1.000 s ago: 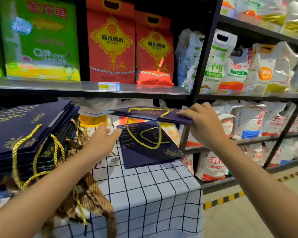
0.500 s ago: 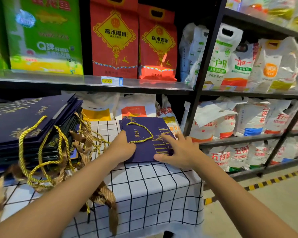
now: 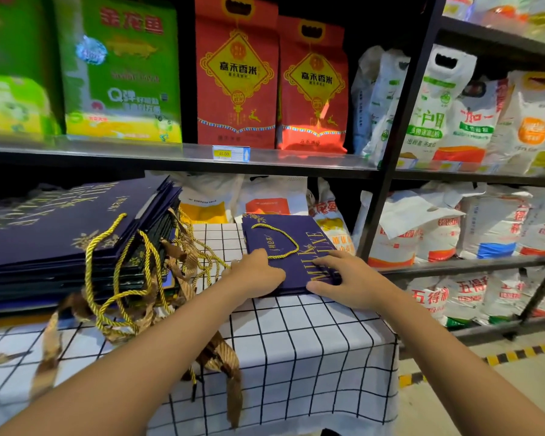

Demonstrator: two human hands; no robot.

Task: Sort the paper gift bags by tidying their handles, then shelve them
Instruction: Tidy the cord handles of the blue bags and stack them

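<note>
a flat blue gift bag [image 3: 299,247] lies mid-frame on the checked cloth [image 3: 296,341]. the left hand [image 3: 258,275] and right hand [image 3: 350,281] press on it, fingers spread flat. its gold handle [image 3: 277,243] lies on top.

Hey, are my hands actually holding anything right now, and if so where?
Nothing is gripped. Both the left hand and right hand press on the near end of the navy gift bag lying flat on the checked tablecloth.

Single head view, close, facing forward-down toward shelves [image 3: 177,158]
</note>
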